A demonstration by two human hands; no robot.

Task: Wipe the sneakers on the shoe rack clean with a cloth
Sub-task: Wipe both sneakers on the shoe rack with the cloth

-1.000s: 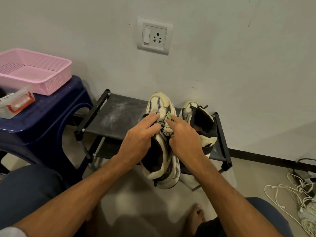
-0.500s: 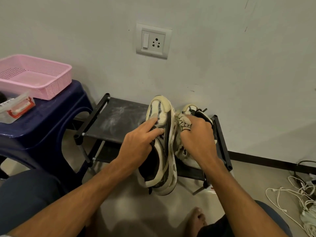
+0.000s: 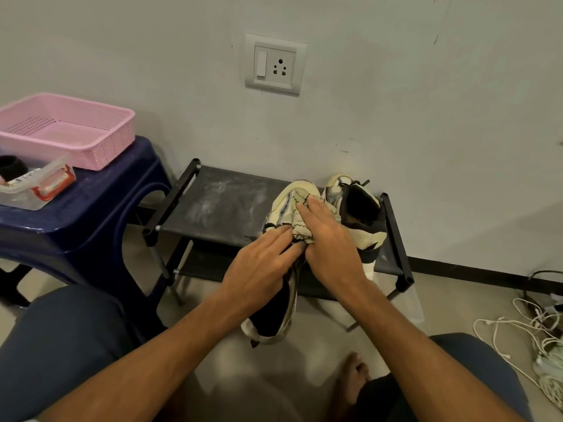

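- Sneaker (image 3: 281,199) sat at frame centre, tilted: toe pointed to 12 o'clock over the top shelf of the shoe rack (image 3: 219,205), heel hung off the rack's front edge toward 6 o'clock.
- Left hand (image 3: 259,269) lay over the sneaker's middle with its fingers nearly straight across the upper. The thumb was hidden under the palm, so I couldn't tell if it was a real grip.
- Right hand (image 3: 330,242) was flat, fingers straight and pointing to about 11 o'clock, pressing the cloth (image 3: 300,222) onto the toe end.
- The cloth was pale with dark wavy stitching, bunched under my right palm. A fold stuck out at the 9 o'clock side, touching my left fingertips.
- Second sneaker (image 3: 361,214) stood on the same shelf, just beside the first at its 3 o'clock, opening facing me and toe toward the wall.
- The rack shelf was dark fabric with pale dusty smears at 9 o'clock of the sneakers. A lower shelf showed beneath.
- Blue stool (image 3: 88,214) stood at 9 o'clock of the rack, carrying a pink basket (image 3: 100,147) and a clear container (image 3: 39,193) with red clips.
- Wall socket (image 3: 275,65) was at 12 o'clock and white cables (image 3: 518,327) lay on the floor at 4 o'clock.
- My bare foot (image 3: 350,379) was on the floor at 6 o'clock.
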